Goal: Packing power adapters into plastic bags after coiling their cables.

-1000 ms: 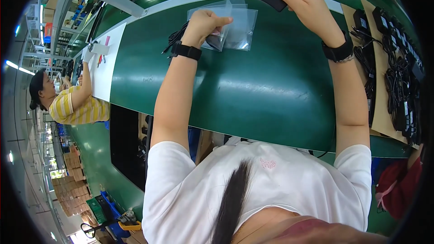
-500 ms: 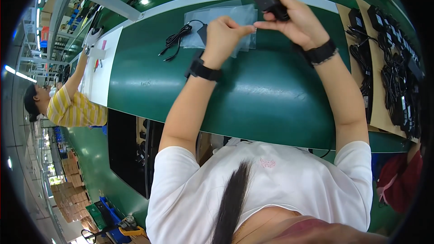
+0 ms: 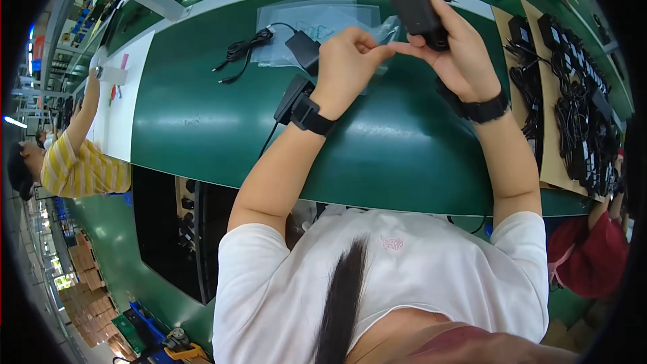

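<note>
Left hand (image 3: 347,67) pinches clear bag (image 3: 389,29), right hand (image 3: 466,64) grips black adapter (image 3: 414,8), white labels (image 3: 586,155) unreadably small

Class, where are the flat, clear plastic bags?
In the head view, the clear plastic bags lie on the green table at upper middle, just beyond the left hand, with a black adapter overlapping their near edge.
</note>
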Available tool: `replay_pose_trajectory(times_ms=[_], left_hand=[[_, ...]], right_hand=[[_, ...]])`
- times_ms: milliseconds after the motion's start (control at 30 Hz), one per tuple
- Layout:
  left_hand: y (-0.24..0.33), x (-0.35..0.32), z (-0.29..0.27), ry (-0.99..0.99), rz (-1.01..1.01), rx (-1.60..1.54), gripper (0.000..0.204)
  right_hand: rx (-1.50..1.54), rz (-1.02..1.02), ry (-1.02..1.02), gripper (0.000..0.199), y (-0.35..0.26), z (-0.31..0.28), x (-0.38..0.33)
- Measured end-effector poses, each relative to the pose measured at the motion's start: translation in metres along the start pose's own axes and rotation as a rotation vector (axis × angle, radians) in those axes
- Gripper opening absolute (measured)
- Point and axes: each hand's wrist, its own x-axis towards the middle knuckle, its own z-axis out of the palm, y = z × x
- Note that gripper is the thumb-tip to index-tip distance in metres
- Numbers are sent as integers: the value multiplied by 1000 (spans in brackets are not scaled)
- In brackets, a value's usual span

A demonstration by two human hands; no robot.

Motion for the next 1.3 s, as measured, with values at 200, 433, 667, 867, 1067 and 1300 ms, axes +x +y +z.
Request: replay_pose_trajectory(times_ms=[200, 433, 667, 867, 1067, 1300], left_hand=[[-15, -11, 16, -138, -52, -226, 15], [-2, -10, 18, -90, -147, -428, 14], [7, 4, -15, -60, -263, -414, 18], [13, -1, -8, -93, -236, -413, 20], [26, 0, -3, -101, -177, -524, 19], [40, -4, -1, -207, -148, -447, 16]], right_hand=[[-23, 102, 67, 32, 10, -18, 9], [187, 132, 83, 29, 34, -29, 10], [-508, -259, 168, 44, 28, -26, -12], [-1239, -598, 66, 50, 16, -16, -30], [-1655, -705, -85, 49, 21, -26, -34], [-1858, -652, -112, 42, 26, -24, -35]])
